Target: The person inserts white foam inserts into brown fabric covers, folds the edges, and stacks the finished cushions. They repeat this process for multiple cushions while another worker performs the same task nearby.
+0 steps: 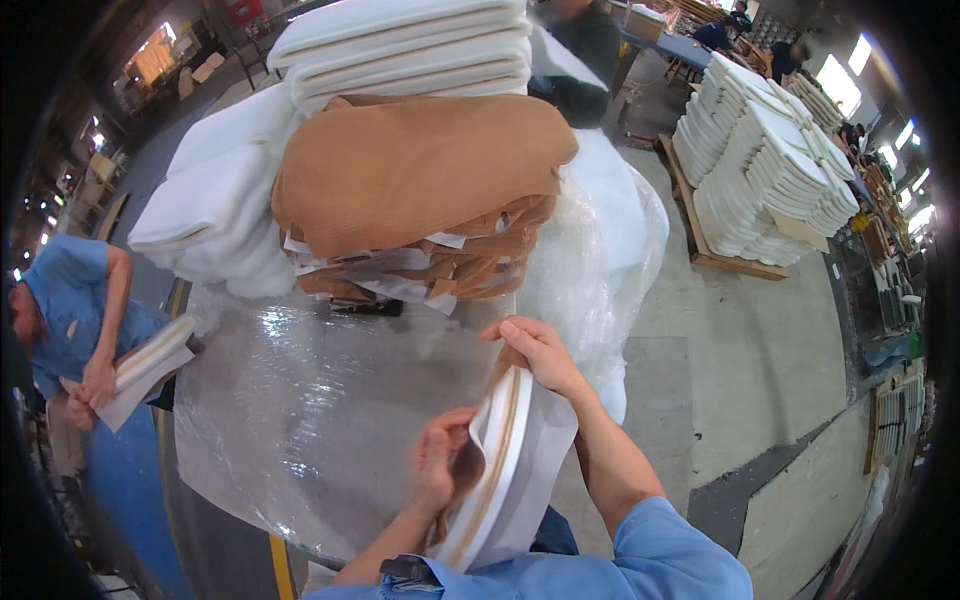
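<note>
Close to my body I hold a long layered pad (508,425) on edge, with white padding, a tan strip along its middle, brown fabric on its left side and a loose white sheet on its right. My right hand (540,352) grips its far end, with the thumb on top. At the nearer left side, my left hand (440,462) is slightly blurred, its fingers closed on the brown fabric edge. Beyond my hands lies a stack of brown fabric pieces (420,170) with white scraps poking out of its near side.
White padding (400,50) is piled behind and left of the brown stack. Clear plastic film (270,400) covers the near surface. A co-worker (90,320) at left holds a similar pad. On the right, a wooden pallet (735,258) bears stacked white pads. Another person stands behind.
</note>
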`<move>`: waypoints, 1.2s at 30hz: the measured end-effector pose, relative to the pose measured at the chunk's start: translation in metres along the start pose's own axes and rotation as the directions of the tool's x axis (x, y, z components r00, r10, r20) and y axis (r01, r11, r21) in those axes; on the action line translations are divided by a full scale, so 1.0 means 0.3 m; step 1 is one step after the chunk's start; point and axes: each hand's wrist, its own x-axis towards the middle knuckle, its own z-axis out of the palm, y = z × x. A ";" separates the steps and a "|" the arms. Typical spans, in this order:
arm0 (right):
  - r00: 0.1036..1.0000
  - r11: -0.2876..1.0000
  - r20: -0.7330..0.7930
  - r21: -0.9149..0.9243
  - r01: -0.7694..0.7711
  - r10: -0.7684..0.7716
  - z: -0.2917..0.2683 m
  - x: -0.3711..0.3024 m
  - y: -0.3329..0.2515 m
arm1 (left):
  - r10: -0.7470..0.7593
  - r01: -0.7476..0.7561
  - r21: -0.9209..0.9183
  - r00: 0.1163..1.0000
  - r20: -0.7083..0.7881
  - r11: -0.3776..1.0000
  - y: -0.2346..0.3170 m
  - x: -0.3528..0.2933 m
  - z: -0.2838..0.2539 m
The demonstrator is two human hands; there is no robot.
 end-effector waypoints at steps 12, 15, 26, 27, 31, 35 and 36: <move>0.971 1.000 -0.240 0.014 -0.003 0.006 0.048 -0.166 0.101 | -0.755 0.725 -0.225 0.587 -0.293 0.651 -0.076 -0.768 -0.483; 0.952 0.999 -0.306 -0.030 0.020 -0.028 -0.016 -0.053 0.118 | -0.604 0.491 -0.382 0.747 -0.277 0.783 0.069 -0.746 -0.472; 0.954 0.915 -0.267 0.404 -0.016 0.134 -0.190 0.179 0.150 | -0.238 0.217 -0.117 0.947 -0.217 0.969 0.377 -0.720 -0.279; 0.970 0.925 -0.223 0.379 -0.006 0.097 -0.199 0.179 0.151 | -0.246 0.224 -0.119 0.940 -0.237 0.967 0.375 -0.724 -0.278; 0.997 0.893 -0.062 0.449 -0.007 0.039 -0.168 0.143 0.120 | -0.193 0.171 -0.108 0.950 -0.246 0.979 0.357 -0.720 -0.279; 0.961 0.898 -0.270 0.434 0.071 0.054 -0.054 0.003 0.058 | -0.014 -0.014 -0.144 0.980 -0.196 0.989 0.321 -0.713 -0.324; 0.926 0.909 -0.372 0.404 0.099 0.065 -0.025 -0.048 0.051 | 0.075 -0.099 -0.147 0.983 -0.165 0.984 0.306 -0.717 -0.348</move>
